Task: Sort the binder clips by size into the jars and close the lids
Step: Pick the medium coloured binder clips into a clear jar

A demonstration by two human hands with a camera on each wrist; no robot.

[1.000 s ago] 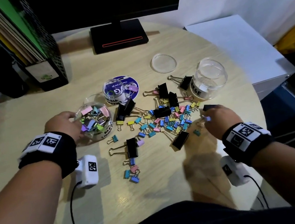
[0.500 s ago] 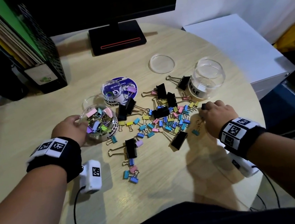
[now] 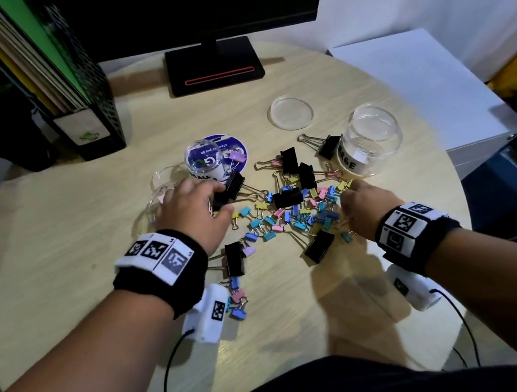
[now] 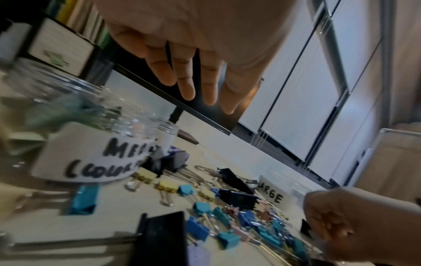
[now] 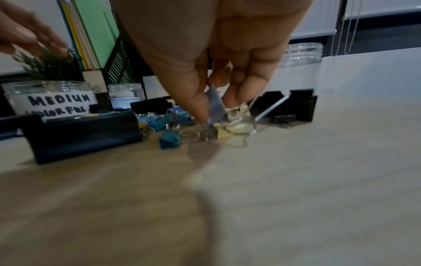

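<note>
Small coloured binder clips (image 3: 291,214) lie heaped mid-table among large black clips (image 3: 319,246). My left hand (image 3: 216,199) hovers with straight fingers (image 4: 189,84) over the "MEDIUM COLORFUL" jar (image 4: 91,144), which holds coloured clips; its fingertips are near a black clip (image 3: 230,188) and hold nothing. My right hand (image 3: 350,195) is down at the pile's right edge, thumb and fingers pinching a small lilac clip (image 5: 215,105). The empty "LARGE" jar (image 3: 369,145) stands open at the right. A small jar (image 3: 206,163) sits on a purple disc.
Two clear lids lie loose: one (image 3: 290,112) behind the pile, one (image 3: 167,177) beside the small jar. A monitor base (image 3: 215,68) and a black file holder (image 3: 84,98) stand at the back. A white box (image 3: 421,91) adjoins the table on the right.
My left hand has let go of the medium jar and reached right over it toward the black clips. My right hand has stayed low at the pile's right edge.
</note>
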